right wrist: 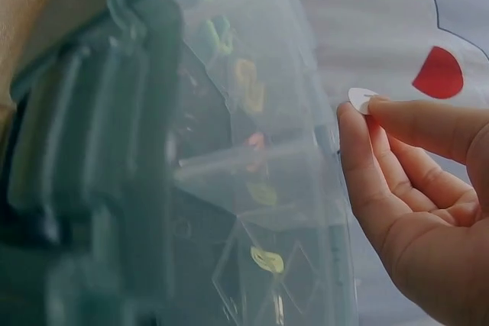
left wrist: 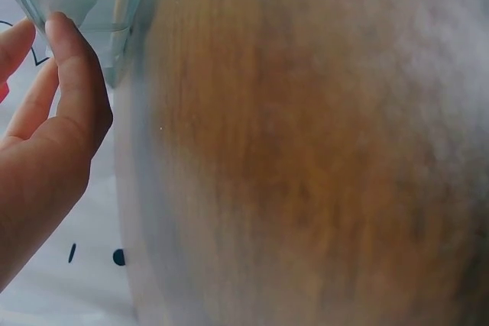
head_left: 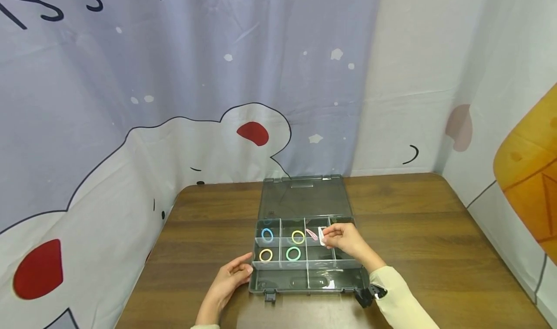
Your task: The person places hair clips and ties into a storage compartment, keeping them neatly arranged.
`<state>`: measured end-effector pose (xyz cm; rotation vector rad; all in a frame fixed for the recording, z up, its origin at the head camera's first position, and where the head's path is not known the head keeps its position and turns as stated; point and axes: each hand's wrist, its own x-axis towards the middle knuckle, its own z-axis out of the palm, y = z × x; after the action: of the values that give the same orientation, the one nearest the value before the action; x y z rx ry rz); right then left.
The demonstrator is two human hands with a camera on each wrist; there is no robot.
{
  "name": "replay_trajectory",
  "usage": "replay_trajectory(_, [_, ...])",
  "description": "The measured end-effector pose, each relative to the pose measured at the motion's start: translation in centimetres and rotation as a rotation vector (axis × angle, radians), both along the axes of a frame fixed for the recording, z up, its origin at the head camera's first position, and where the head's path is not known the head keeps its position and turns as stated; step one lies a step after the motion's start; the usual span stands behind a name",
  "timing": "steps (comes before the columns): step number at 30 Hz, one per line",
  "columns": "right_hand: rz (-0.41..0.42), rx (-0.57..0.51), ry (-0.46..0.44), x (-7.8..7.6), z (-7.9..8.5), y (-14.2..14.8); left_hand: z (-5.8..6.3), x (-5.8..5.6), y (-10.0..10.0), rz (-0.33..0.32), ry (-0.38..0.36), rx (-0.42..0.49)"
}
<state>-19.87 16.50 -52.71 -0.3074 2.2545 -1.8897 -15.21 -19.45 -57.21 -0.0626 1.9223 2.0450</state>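
A grey see-through compartment box point(head_left: 285, 290) sits on the table, its lid thrown back. My right hand point(head_left: 345, 239) pinches a white hair clip point(head_left: 321, 236) between thumb and fingertips, above the right part of the back row. Beside that clip, a pink hair clip point(head_left: 311, 234) lies in a back compartment. To its left are a blue hair tie point(head_left: 267, 229) and a yellow one. The row in front holds a pale orange hair tie point(head_left: 266, 250) and a green hair tie point(head_left: 293, 248). Relaxed fingers of my left hand point(head_left: 228, 281) touch the box's left front corner.
The lid point(head_left: 306, 203) lies back toward the curtain point(head_left: 209, 150) behind the table point(head_left: 413, 232). Two latches, one a dark latch point(head_left: 270, 297), stick out at the box's front edge. Thin dividers stand between the compartments.
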Motion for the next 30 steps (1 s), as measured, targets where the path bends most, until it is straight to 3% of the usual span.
replay_trajectory(12, [0.049,-0.003,-0.042,0.1,-0.6,-2.2,0.0,0.1,0.0,-0.005,-0.001,0.009])
replay_trajectory(30, [0.059,0.112,-0.056,0.8,-0.5,-3.6,-0.2,0.0,-0.1,-0.004,0.005,0.004])
